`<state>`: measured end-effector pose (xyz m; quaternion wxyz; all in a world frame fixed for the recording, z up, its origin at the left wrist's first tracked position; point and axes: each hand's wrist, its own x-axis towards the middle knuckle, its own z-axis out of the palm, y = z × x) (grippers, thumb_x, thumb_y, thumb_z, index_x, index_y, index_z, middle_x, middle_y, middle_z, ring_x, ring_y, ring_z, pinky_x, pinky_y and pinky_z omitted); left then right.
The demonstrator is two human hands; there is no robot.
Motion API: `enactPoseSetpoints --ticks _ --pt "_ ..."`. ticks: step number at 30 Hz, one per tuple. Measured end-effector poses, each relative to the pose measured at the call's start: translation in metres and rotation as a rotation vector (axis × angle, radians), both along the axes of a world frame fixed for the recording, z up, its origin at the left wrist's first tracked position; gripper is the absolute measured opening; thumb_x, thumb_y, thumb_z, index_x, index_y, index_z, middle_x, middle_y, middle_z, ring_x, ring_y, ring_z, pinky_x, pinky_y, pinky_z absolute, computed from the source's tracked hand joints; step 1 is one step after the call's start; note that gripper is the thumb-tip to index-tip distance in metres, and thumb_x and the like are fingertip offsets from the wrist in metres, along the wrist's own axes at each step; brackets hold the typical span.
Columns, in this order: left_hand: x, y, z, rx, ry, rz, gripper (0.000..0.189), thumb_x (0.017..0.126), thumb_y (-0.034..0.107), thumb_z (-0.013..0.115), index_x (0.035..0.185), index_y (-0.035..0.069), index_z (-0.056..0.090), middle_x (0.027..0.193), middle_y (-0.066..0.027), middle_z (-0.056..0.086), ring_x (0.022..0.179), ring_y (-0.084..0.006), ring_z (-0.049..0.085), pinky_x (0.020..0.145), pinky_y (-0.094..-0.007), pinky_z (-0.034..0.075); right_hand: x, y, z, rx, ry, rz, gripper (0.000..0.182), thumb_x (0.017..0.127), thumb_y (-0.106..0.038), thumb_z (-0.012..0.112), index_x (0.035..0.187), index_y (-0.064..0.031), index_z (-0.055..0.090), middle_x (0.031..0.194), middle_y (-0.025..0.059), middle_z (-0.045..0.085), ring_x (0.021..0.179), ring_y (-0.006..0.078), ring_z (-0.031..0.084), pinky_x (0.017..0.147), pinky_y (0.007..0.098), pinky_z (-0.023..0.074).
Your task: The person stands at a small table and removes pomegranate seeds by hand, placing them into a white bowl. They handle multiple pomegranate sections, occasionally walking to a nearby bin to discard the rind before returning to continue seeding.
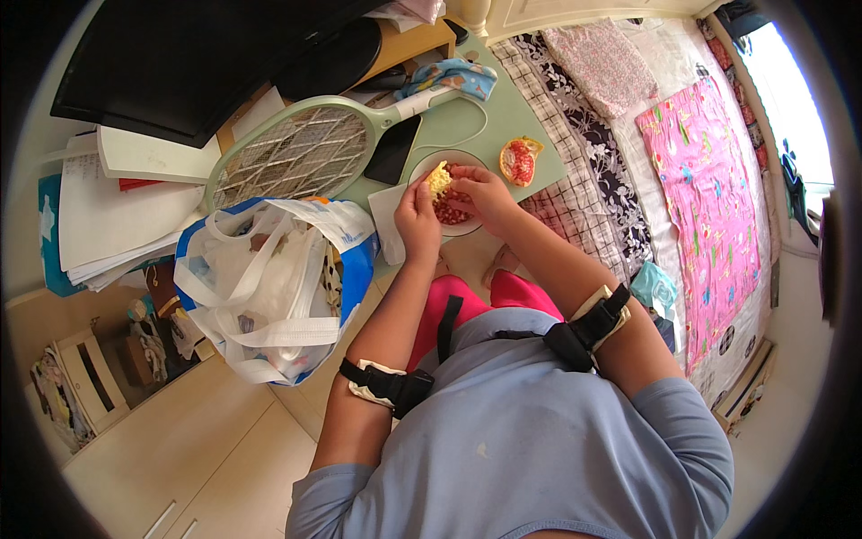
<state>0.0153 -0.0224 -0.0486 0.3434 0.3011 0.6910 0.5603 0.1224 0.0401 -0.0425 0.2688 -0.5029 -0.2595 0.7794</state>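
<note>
Over a white bowl (465, 231) on the green tabletop, my left hand (419, 214) grips a piece of pomegranate (440, 180) whose pale yellow inner side shows. My right hand (486, 195) is at the right side of the same piece, fingers bent; whether they pinch it or only touch it is hard to tell. Loose red pomegranate seeds (452, 214) lie in the bowl beneath both hands. To the right of the bowl, near the table's edge, rests another pomegranate portion (520, 162), its red seeds facing up.
Left of the bowl are a white paper (386, 222), a dark smartphone (394, 151) and an electric mosquito racket (296, 148). A large bag (276, 290) with white straps stands nearer me. A monitor (182, 60) is at the back left, a blue patterned cloth (458, 75) behind, a bed (633, 135) to the right.
</note>
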Motion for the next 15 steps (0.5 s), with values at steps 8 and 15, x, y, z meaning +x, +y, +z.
enactPoseSetpoints --ticks 8,15 --pt "-0.001 0.0 0.012 0.024 0.059 -0.005 0.028 0.092 0.017 0.044 0.106 -0.002 0.059 0.098 -0.0128 0.064 0.089 -0.0191 0.06 0.079 -0.0287 0.045 0.01 -0.005 -0.006 0.485 -0.314 0.172 0.034 0.074 -0.005 0.058 0.108 0.0006 0.057 0.101 0.0105 0.062 0.092 0.0192 0.06 0.08 0.0285 0.0473" --pt "-0.006 -0.008 0.006 0.025 -0.374 0.112 0.032 0.094 0.024 0.042 0.105 -0.002 0.056 0.098 -0.0108 0.062 0.089 -0.0198 0.06 0.079 -0.0295 0.049 0.017 -0.01 0.01 0.985 -0.588 0.363 0.038 0.079 -0.003 0.053 0.116 0.0016 0.051 0.112 0.0168 0.056 0.101 0.0207 0.058 0.086 0.0298 0.0459"
